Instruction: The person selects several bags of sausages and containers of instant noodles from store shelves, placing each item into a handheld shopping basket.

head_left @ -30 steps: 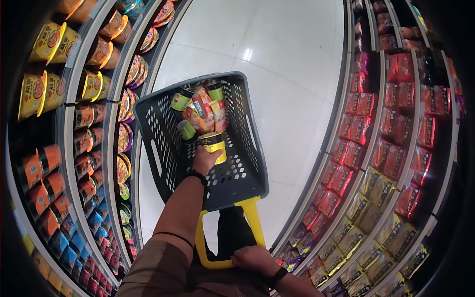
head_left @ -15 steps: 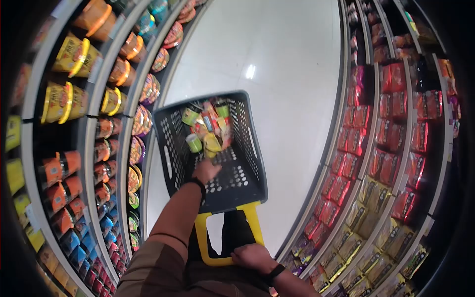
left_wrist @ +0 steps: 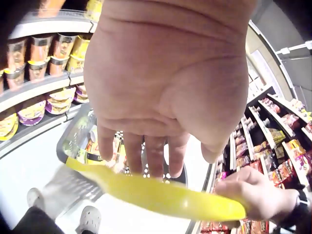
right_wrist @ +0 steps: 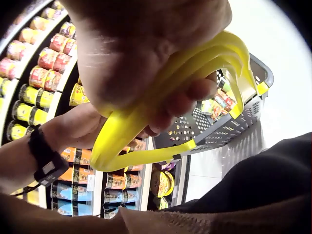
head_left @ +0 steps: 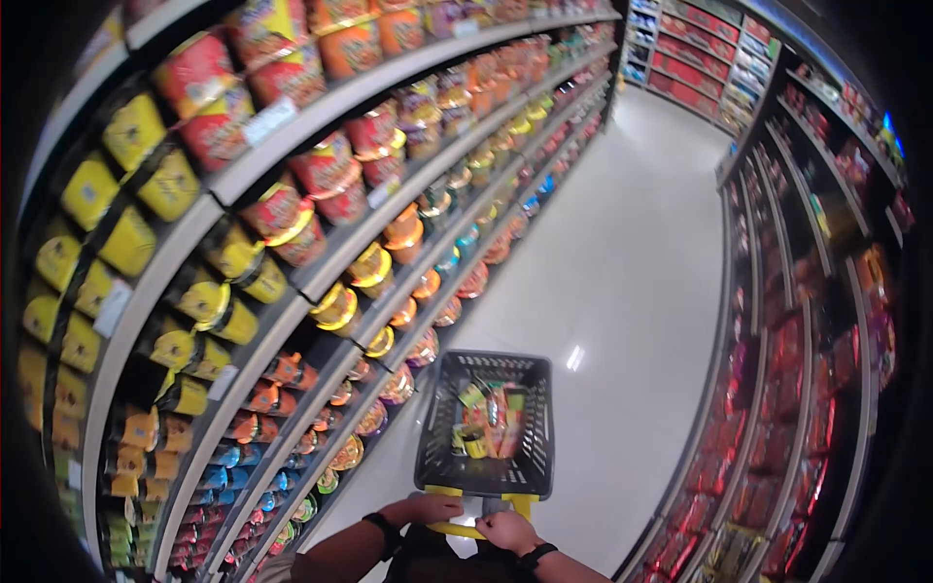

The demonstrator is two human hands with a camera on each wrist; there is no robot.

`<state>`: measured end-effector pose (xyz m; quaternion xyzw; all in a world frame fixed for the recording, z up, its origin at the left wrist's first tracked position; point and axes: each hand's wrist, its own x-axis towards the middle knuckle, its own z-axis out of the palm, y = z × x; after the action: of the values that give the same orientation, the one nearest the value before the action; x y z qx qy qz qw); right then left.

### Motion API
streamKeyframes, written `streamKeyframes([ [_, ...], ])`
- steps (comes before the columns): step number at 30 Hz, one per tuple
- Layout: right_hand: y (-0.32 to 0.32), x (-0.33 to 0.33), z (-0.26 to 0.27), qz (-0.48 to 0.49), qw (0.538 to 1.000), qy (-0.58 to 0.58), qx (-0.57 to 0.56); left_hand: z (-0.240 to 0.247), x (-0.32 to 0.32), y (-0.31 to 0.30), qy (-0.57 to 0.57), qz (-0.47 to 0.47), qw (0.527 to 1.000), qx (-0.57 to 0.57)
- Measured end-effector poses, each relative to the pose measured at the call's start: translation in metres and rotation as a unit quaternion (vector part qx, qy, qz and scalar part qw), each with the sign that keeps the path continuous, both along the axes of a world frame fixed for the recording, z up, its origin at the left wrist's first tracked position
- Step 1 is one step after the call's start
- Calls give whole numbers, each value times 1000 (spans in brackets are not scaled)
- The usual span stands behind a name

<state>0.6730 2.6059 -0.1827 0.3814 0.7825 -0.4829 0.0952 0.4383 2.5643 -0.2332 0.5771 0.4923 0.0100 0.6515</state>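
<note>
A dark grey shopping basket (head_left: 537, 428) with a long yellow pull handle (right_wrist: 114, 131) stands on the aisle floor in front of me. My right hand (head_left: 508, 531) grips the handle's end bar, its fingers curled round it in the right wrist view. Close by, at the left part of the handle, is my left hand (head_left: 434, 507). Its fingers (left_wrist: 155, 151) stretch out straight over the bar in the left wrist view and hold nothing. Inside the basket lie a yellow cup (head_left: 474, 445), green tubs and colourful packets (head_left: 499, 408).
Shelves of instant noodle cups (head_left: 330, 165) line the left side closely. Along the right run shelves of red packets (head_left: 758, 408). Pale floor (head_left: 622, 253) stretches ahead to a far shelf (head_left: 695, 58). My feet in light clogs (left_wrist: 90, 217) show beneath the handle.
My left hand let go of the yellow cup inside the basket and came back to the handle. The view has lifted and swung left along the aisle. My right hand keeps its grip.
</note>
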Motion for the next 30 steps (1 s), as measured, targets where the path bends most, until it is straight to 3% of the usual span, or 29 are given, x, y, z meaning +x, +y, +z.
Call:
streamKeyframes([
  [1, 8, -3, -1, -12, 1000, 2, 8, -22, -9, -21, 9, 4, 995, 103],
  [2, 17, -7, -3, -24, 1000, 2, 16, -39, -14, -36, 94, -30, 973, 209],
  [4, 37, -17, -1, -12, 1000, -10, 27, -11, -17, -52, 158, 103, 906, 379],
  [5, 49, -20, 0, -21, 999, -14, 48, 6, -14, -66, 169, 117, 901, 381],
  [6, 58, -23, 0, -29, 997, -18, 69, 28, -10, -80, 178, 286, 884, 323],
  [7, 62, -24, -2, -44, 999, 10, 14, 40, -9, -92, 178, 447, 838, 257],
  [8, 62, -24, -6, -25, 999, 14, 15, 38, -11, -111, 186, 463, 828, 256],
  [10, 65, -28, -12, -14, 999, -47, 16, 20, -17, -165, 235, 446, 854, 129],
  [12, 65, -30, -6, -3, 998, -50, 27, -3, -22, -223, 272, 371, 888, 27],
  [14, 70, -33, -21, -46, 998, -45, 8, -19, -19, -280, 294, 332, 893, -81],
  [16, 73, -33, -29, -35, 997, 16, 62, -38, -17, -324, 286, 250, 917, -121],
  [18, 77, -34, -28, -56, 998, 6, 38, -44, -8, -344, 309, 237, 915, -104],
  [21, 84, -37, -23, -62, 998, -12, 4, -33, -12, -335, 220, 333, 903, -159],
  [22, 87, -40, -21, -71, 997, -21, -14, -42, -19, -336, 227, 271, 936, 3],
  [23, 90, -41, -22, -65, 998, -19, -17, -53, -24, -336, 255, 283, 921, 82],
  [25, 93, -42, -25, -68, 997, -24, 3, -44, -36, -313, 258, 379, 884, 92],
  [26, 95, -43, -27, -79, 996, -27, 17, 5, -33, -284, 163, 592, 790, -5],
  [28, 97, -44, -29, -88, 995, -35, 43, 12, -55, -275, 151, 621, 766, 66],
  [29, 94, -44, -22, -91, 991, -10, 98, 23, -65, -273, 223, 591, 758, 162],
  [30, 91, -44, -11, -92, 984, 16, 152, 24, -80, -272, 228, 634, 721, 162],
])
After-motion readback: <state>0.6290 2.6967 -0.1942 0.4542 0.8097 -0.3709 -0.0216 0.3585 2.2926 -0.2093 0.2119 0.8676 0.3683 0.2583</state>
